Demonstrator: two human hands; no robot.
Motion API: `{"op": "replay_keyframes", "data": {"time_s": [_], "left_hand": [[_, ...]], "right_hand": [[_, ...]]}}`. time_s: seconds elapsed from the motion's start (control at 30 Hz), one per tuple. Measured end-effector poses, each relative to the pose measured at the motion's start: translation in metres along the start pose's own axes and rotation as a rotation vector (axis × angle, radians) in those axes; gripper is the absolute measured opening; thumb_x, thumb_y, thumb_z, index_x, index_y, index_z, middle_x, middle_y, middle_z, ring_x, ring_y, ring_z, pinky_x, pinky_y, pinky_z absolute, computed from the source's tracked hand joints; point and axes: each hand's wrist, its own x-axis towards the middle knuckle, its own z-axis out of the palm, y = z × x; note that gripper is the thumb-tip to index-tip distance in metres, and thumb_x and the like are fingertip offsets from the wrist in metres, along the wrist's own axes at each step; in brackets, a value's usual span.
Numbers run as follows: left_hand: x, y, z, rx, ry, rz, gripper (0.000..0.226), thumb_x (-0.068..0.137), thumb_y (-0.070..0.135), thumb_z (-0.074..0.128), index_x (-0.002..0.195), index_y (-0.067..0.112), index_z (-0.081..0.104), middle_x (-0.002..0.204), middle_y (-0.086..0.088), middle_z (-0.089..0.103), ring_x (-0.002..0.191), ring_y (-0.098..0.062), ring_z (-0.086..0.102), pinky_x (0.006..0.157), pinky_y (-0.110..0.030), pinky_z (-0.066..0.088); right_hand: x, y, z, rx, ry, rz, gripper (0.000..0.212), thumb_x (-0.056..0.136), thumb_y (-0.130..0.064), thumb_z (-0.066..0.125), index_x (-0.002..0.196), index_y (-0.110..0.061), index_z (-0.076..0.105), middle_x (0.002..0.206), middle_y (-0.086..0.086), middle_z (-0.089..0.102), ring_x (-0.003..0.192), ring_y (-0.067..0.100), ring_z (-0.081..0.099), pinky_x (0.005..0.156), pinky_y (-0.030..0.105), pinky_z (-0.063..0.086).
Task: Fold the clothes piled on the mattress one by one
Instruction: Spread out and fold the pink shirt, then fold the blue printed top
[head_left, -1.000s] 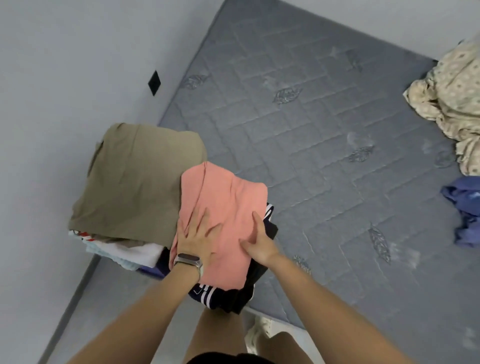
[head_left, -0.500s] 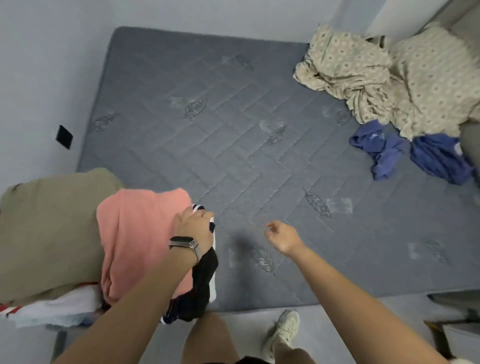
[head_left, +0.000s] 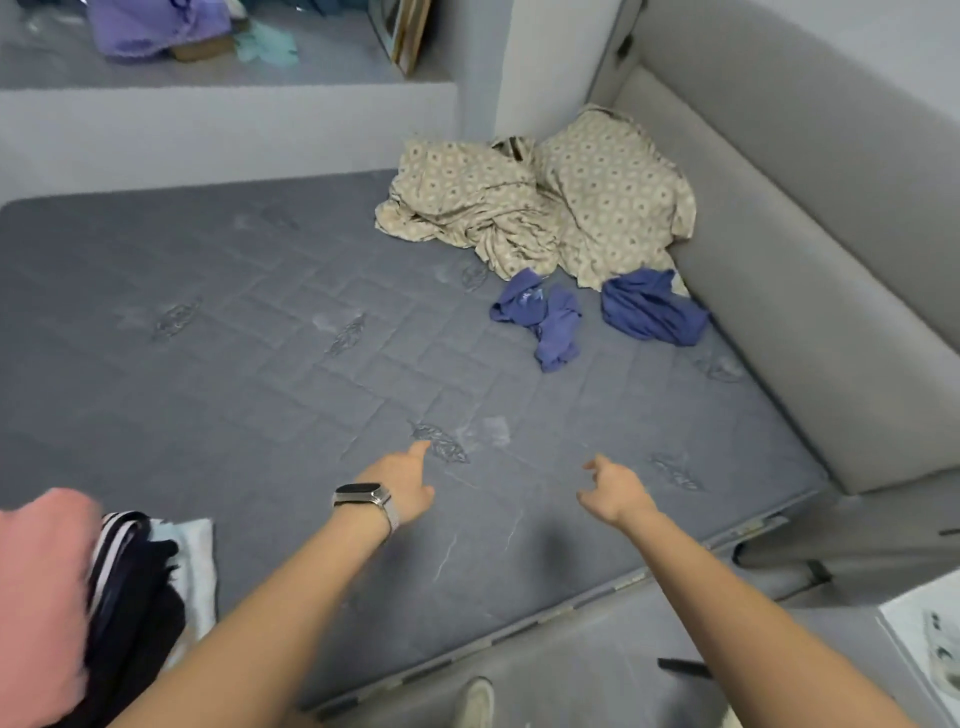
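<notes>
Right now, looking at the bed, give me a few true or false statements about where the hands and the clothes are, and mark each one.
1. Both hands, left and right, hold nothing. True.
2. Two blue garments lie crumpled near the patterned bedding. True.
3. The pink garment lies beside the blue ones. False: it sits on the pile at the mattress's near left corner.
4. The watch is on the right wrist. False: the left.

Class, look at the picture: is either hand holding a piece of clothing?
No: the left hand and the right hand both reach out empty over the bare mattress.
</notes>
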Motion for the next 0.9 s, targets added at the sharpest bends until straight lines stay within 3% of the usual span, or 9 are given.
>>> {"op": "replay_keyframes", "data": {"time_s": [0.13, 0.33, 0.43, 0.5, 0.57, 0.67, 0.73, 0.8, 0.9], "left_hand": [[0.018, 0.068, 0.000, -0.007, -0.011, 0.042, 0.057, 0.091, 0.026, 0.051, 0.144, 0.020, 0.031, 0.119, -0.015, 0.061, 0.108, -0.033, 0.060, 0.085, -0.035, 0.050], [0.074, 0.123, -0.009, -0.095, 0.015, 0.031, 0.053, 0.087, 0.027, 0.058, 0.137, 0.018, 0.043, 0.127, -0.009, 0.058, 0.116, -0.028, 0.056, 0.093, -0.032, 0.047], [0.121, 0.137, -0.015, -0.214, 0.039, -0.007, 0.031, 0.083, 0.024, 0.062, 0.114, 0.024, 0.058, 0.118, -0.006, 0.064, 0.109, -0.025, 0.060, 0.092, -0.029, 0.047], [0.163, 0.146, -0.019, -0.266, 0.061, -0.022, 0.014, 0.080, 0.024, 0.064, 0.091, 0.031, 0.058, 0.111, -0.005, 0.068, 0.103, -0.025, 0.063, 0.089, -0.027, 0.048], [0.209, 0.157, -0.023, -0.319, 0.078, -0.041, 0.010, 0.079, 0.021, 0.065, 0.081, 0.029, 0.060, 0.106, -0.004, 0.069, 0.101, -0.026, 0.064, 0.087, -0.025, 0.047], [0.279, 0.170, -0.028, -0.393, 0.055, -0.073, 0.007, 0.079, 0.019, 0.063, 0.077, 0.025, 0.060, 0.084, -0.005, 0.063, 0.073, -0.028, 0.057, 0.070, -0.024, 0.046], [0.327, 0.176, -0.029, -0.393, 0.009, -0.121, 0.009, 0.081, 0.018, 0.059, 0.076, 0.023, 0.054, 0.076, -0.005, 0.051, 0.065, -0.023, 0.044, 0.060, -0.024, 0.038], [0.379, 0.179, -0.024, -0.394, -0.056, -0.161, 0.009, 0.083, 0.018, 0.056, 0.084, 0.014, 0.065, 0.081, -0.013, 0.060, 0.074, -0.031, 0.057, 0.068, -0.025, 0.046], [0.440, 0.185, -0.014, -0.415, -0.205, -0.223, 0.031, 0.090, 0.019, 0.054, 0.114, 0.003, 0.065, 0.116, -0.014, 0.064, 0.102, -0.033, 0.061, 0.083, -0.033, 0.051]], "right_hand": [[0.009, 0.042, -0.030, 0.087, 0.026, 0.022, 0.051, 0.089, -0.020, 0.059, 0.137, -0.013, 0.047, 0.136, 0.013, 0.055, 0.126, 0.029, 0.051, 0.099, 0.032, 0.044], [0.027, 0.070, -0.046, 0.166, 0.059, 0.015, 0.046, 0.086, -0.016, 0.061, 0.132, -0.015, 0.054, 0.131, 0.008, 0.059, 0.124, 0.024, 0.053, 0.099, 0.028, 0.041], [0.052, 0.069, -0.054, 0.261, 0.090, 0.011, 0.040, 0.083, -0.011, 0.060, 0.123, -0.014, 0.062, 0.121, 0.006, 0.065, 0.118, 0.023, 0.057, 0.097, 0.025, 0.041], [0.077, 0.066, -0.061, 0.370, 0.142, 0.022, 0.033, 0.084, -0.007, 0.056, 0.115, -0.012, 0.066, 0.111, 0.006, 0.069, 0.112, 0.023, 0.061, 0.091, 0.021, 0.040], [0.104, 0.062, -0.069, 0.456, 0.181, 0.024, 0.029, 0.088, -0.007, 0.053, 0.112, -0.010, 0.068, 0.099, 0.005, 0.068, 0.105, 0.022, 0.063, 0.083, 0.018, 0.038], [0.150, 0.061, -0.074, 0.527, 0.192, 0.030, 0.028, 0.090, -0.008, 0.053, 0.114, -0.011, 0.068, 0.090, 0.000, 0.061, 0.093, 0.015, 0.058, 0.073, 0.012, 0.032], [0.186, 0.066, -0.075, 0.535, 0.172, 0.047, 0.029, 0.091, -0.007, 0.054, 0.117, -0.009, 0.067, 0.097, 0.003, 0.066, 0.101, 0.020, 0.061, 0.072, 0.013, 0.032], [0.223, 0.073, -0.080, 0.535, 0.130, 0.092, 0.028, 0.092, -0.009, 0.056, 0.118, -0.009, 0.066, 0.112, 0.007, 0.070, 0.108, 0.021, 0.063, 0.077, 0.016, 0.036], [0.272, 0.083, -0.088, 0.536, 0.053, 0.179, 0.028, 0.090, -0.010, 0.059, 0.118, -0.011, 0.066, 0.116, 0.005, 0.069, 0.107, 0.017, 0.063, 0.086, 0.018, 0.040]]}}
